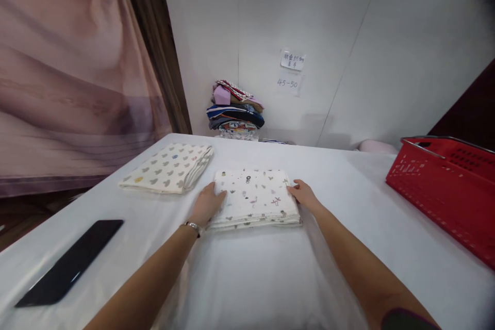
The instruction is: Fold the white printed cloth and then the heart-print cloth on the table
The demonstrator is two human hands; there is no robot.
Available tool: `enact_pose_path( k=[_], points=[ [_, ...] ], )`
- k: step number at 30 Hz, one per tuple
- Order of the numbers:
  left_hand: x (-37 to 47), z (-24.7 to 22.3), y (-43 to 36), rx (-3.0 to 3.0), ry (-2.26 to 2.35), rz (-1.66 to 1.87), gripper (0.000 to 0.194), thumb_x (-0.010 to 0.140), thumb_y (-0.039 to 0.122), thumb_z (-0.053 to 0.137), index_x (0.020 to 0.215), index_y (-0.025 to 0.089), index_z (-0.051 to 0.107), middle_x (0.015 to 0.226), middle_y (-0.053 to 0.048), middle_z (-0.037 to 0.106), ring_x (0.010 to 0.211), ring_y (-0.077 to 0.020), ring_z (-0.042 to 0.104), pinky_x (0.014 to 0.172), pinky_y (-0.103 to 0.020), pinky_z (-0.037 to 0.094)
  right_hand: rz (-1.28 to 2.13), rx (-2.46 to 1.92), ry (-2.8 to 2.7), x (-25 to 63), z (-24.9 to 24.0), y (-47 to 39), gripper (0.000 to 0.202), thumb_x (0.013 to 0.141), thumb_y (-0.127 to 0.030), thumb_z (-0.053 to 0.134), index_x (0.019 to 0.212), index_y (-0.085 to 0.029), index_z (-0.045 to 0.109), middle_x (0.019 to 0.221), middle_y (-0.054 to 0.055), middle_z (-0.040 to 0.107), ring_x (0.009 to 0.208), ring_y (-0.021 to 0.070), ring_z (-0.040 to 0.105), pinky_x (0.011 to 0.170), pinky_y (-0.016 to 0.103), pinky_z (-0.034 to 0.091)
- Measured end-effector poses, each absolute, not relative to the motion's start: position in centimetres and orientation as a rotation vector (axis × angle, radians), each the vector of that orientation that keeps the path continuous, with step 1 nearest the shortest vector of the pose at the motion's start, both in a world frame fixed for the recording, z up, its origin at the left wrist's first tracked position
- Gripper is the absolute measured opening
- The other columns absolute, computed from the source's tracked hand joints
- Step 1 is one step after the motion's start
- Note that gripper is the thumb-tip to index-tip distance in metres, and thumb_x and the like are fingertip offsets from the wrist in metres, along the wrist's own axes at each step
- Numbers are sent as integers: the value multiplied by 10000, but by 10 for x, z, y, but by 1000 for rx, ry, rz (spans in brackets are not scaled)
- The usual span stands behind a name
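Note:
A folded white cloth [258, 196] with small scattered prints lies in several layers on the white table, in front of me. At its left side, my left hand [208, 205] grips the edge, the thumb resting on top. My right hand [303, 195] holds the opposite edge near the far right corner, with some fingers hidden. A metal bracelet [192, 226] circles my left wrist. Further left lies another folded white cloth [166, 167] with grey prints, apart from my left hand.
On the white table [348, 206], a flat black object [71, 263] lies at the left and a red basket [444, 185] stands at the right. Folded fabrics [235, 108] are piled behind the far edge. A pink curtain [69, 62] hangs left; paper notes [293, 60] are on the wall.

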State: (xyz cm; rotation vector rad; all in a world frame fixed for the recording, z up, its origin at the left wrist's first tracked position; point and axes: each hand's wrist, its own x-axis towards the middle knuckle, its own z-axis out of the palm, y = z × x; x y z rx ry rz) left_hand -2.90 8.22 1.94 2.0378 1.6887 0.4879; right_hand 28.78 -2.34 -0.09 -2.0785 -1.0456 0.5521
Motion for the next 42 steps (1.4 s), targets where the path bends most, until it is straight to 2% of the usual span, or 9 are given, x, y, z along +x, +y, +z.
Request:
enact_pose_path(
  k=[4,8,15,20,25,28,33,42],
  points=[
    [-27,15,77,2117,1727,465,635,823,427,428,1346,74,359,1374,-160,423,1263,-286,379,1024,-375,319,357,-2135,-1178,283,10,-25,283,783,-426,530,939,-199,597,798,13,634,732,156,559,605,240,357],
    [-26,12,74,2152,1739,510,607,833,416,423,1336,81,378,1352,-157,450,1232,-290,412,1010,-398,344,340,-2297,-1289,275,21,-20,241,782,-443,533,802,-209,588,786,12,639,712,151,543,559,237,297],
    [-27,9,73,2152,1738,529,617,832,428,418,1344,87,366,1351,-144,452,1229,-290,404,1007,-408,356,235,-2372,-1376,268,25,-19,185,845,-359,474,798,-217,584,793,14,643,727,147,543,552,240,262],
    [-27,9,71,2156,1726,550,622,829,433,418,1345,90,368,1347,-135,456,1225,-290,406,1015,-401,351,316,-2448,-1326,265,27,-19,282,827,-484,489,819,-214,571,792,21,642,724,159,549,541,238,262],
    [-27,6,72,2155,1732,569,614,829,430,424,1336,87,383,1346,-142,459,1229,-293,405,1017,-411,349,211,-2401,-1417,264,26,-16,169,843,-351,487,762,-216,547,765,6,631,700,142,533,536,237,241],
    [-27,5,73,2174,1718,570,628,831,440,419,1339,73,377,1351,-146,452,1230,-293,399,1026,-409,339,131,-2381,-1376,269,21,-17,183,870,-333,440,775,-213,539,757,15,620,706,143,527,542,239,242],
    [-26,5,72,2189,1708,571,629,828,446,425,1335,77,383,1348,-148,454,1233,-294,393,1020,-401,339,227,-2415,-1289,278,12,-18,177,857,-304,461,744,-194,541,736,24,618,706,138,534,568,228,284],
    [-28,10,83,2071,1688,564,645,838,510,380,1338,103,381,1351,-142,456,1231,-278,417,1008,-372,342,238,-2457,-1319,274,21,-6,276,872,-437,432,802,-202,559,758,38,636,717,170,568,549,247,293]
  ],
)
